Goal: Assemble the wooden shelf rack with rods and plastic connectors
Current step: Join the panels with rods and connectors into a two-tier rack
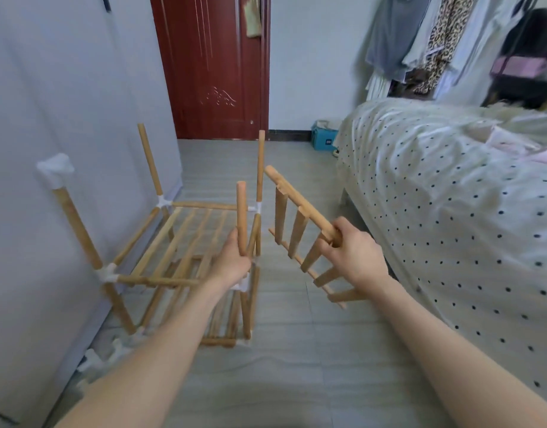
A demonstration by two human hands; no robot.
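A partly built wooden rack (pixel 173 242) stands on the floor at left, with two slatted tiers joined by white plastic connectors (pixel 107 271). Upright rods rise from its corners. My left hand (pixel 232 264) grips the near right upright rod (pixel 242 211) at its base. My right hand (pixel 352 251) holds a loose slatted shelf panel (pixel 300 239) by its upper rail, tilted in the air to the right of the rack. A white connector (pixel 56 173) caps the near left upright.
Loose white connectors (pixel 93 359) lie on the floor by the white wall at lower left. A bed with a dotted cover (pixel 451 196) fills the right side. A red door (pixel 213 66) and a blue box (pixel 323 139) stand at the back.
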